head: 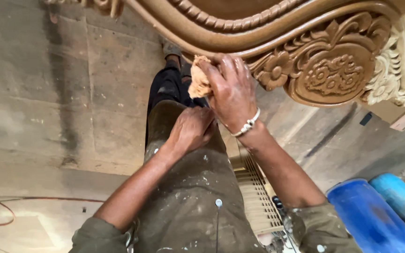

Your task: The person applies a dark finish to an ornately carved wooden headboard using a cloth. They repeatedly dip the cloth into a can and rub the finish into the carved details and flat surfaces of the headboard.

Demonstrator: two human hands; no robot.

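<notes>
The floor is bare concrete laid in large slabs, grey and dusty, with dark stains and a vertical dark streak at left. A thin red cable loops across it at lower left. Two blue drums lie side by side at lower right. A slatted pale panel lies near the drums.

The carved panel at the upper right looks like wood under a smooth, matt tan coat, its edge paler and chalky. The pad at top centre is rough and crumpled — abrasive paper or cloth, hard to tell. 2 glossy blue plastic drums sit lower right. The floor is rough, stained concrete — dull grey.
</notes>
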